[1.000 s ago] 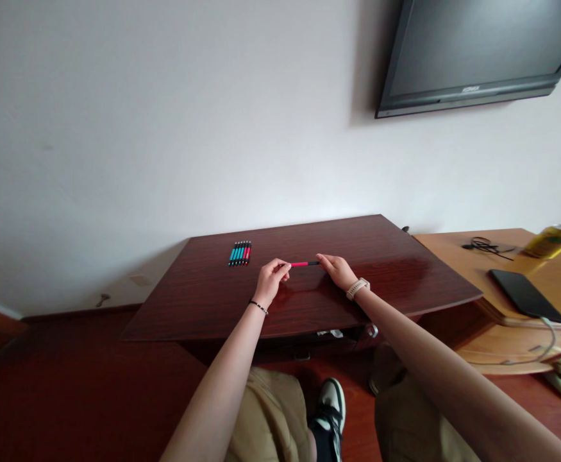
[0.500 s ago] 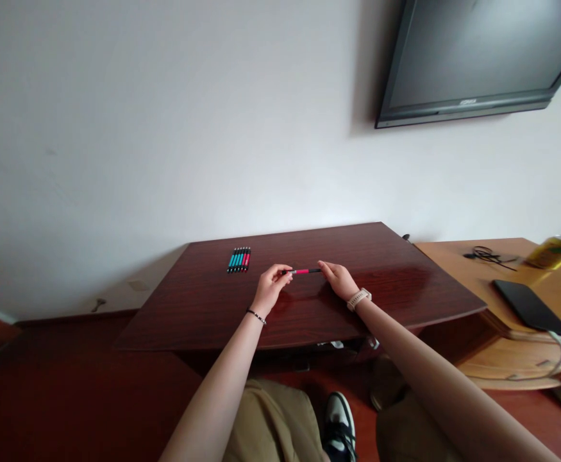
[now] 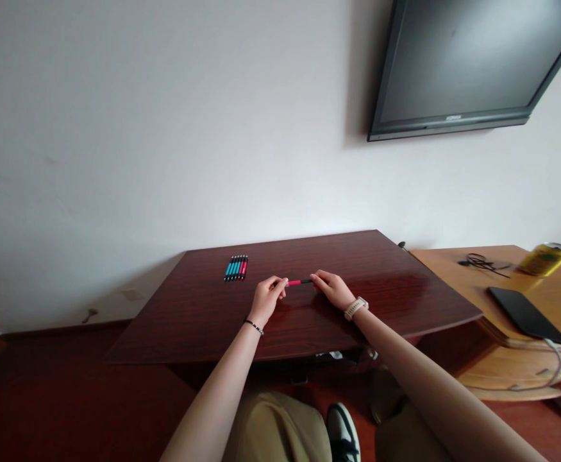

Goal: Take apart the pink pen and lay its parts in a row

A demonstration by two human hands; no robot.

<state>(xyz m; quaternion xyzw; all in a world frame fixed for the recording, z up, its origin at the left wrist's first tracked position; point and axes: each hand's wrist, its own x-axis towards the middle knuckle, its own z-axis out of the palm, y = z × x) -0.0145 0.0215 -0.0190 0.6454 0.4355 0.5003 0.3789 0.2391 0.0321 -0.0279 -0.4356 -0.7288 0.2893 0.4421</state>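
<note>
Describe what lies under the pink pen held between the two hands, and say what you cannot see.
Under the pink pen is bare dark wooden table. The left hand and right hand pinch its ends, so both tips are covered. Whether it touches the tabletop cannot be told.

**No readable text**

The TV [image 3: 458, 61] bears a small logo on its lower frame, too small to read. The yellow can [image 3: 544, 258] carries print that blurs into colour. The pens [image 3: 236, 267] show no legible marks.
</note>
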